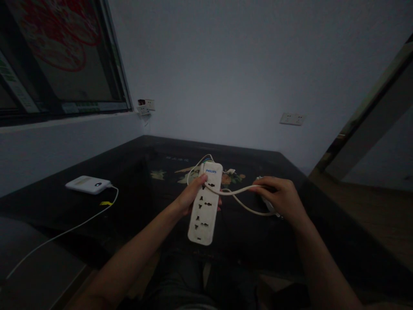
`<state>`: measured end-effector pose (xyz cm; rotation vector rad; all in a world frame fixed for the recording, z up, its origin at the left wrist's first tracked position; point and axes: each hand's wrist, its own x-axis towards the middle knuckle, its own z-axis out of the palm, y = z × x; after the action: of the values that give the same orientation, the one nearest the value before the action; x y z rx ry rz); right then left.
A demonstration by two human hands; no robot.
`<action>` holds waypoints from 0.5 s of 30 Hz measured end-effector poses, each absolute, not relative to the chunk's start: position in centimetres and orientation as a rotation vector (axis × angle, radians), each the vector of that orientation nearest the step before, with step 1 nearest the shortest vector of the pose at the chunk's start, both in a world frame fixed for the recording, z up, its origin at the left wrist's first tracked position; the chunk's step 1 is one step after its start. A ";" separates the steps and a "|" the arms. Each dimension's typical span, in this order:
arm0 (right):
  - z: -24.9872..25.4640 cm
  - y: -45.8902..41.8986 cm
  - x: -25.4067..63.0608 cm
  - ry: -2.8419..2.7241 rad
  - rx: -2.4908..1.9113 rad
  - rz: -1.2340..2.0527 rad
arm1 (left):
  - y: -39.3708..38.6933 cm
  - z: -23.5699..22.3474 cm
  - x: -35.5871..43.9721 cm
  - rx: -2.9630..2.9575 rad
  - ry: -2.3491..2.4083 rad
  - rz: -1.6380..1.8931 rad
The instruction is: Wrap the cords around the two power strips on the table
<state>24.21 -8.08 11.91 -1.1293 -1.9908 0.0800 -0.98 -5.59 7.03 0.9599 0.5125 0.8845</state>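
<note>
A white power strip (204, 213) is held upright, slightly tilted, over the dark table. My left hand (193, 191) grips it from the left, with the thumb on its front and fingertips showing at its right edge. A white cord (234, 192) crosses the front of the strip near that thumb and runs to the right. My right hand (279, 196) pinches this cord between thumb and fingers. Another stretch of cord loops below it. Behind and under my right hand lies a white object, mostly hidden. Thin wires arc around the strip's top end.
A white power bank (87, 184) with a cable (82, 224) plugged in lies on the left of the dark glossy table (129, 172). Wall sockets (292, 119) are at the back right, with others (149, 104) in the left corner. A window is at the left.
</note>
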 end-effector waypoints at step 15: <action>11.6 -8.6 24.0 -1.957 -1.094 0.136 | -5.9 6.9 -0.9 0.912 0.468 0.877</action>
<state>23.98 -8.55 11.64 -1.0938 -1.9567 0.1359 -0.94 -5.94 6.86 0.9124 0.4680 0.8769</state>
